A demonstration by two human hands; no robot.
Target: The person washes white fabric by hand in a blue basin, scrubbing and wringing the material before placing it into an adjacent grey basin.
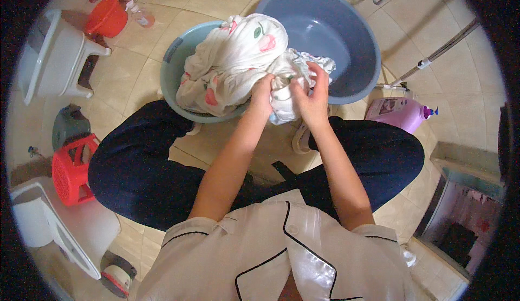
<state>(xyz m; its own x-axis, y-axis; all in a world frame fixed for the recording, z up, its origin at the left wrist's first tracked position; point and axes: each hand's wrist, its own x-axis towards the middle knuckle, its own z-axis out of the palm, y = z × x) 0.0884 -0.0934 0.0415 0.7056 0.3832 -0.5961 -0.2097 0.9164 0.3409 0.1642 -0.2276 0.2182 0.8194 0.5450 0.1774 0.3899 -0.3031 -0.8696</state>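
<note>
A bunched white cloth printed with pink fruit and green leaves (pixel 239 51) fills the green plastic basin (pixel 170 86) and spills over its right rim. My left hand (pixel 263 94) grips a gathered part of the cloth between the two basins. Just to its right, my right hand (pixel 313 94) is on the same bunch, thumb and fingers curved around a fold; its fingertips are partly lost in the fabric. A larger blue-grey plastic basin (pixel 325 29) stands behind at the right, with some of the cloth lying over its near-left edge.
A pink-purple plastic jug (pixel 394 112) and a metal pole (pixel 438 53) are on the right. At the left are a white plastic stool (pixel 65 61), a red basin (pixel 107 16), a pump bottle (pixel 142 16) and a red stool (pixel 71 171). My bent knees flank the work area.
</note>
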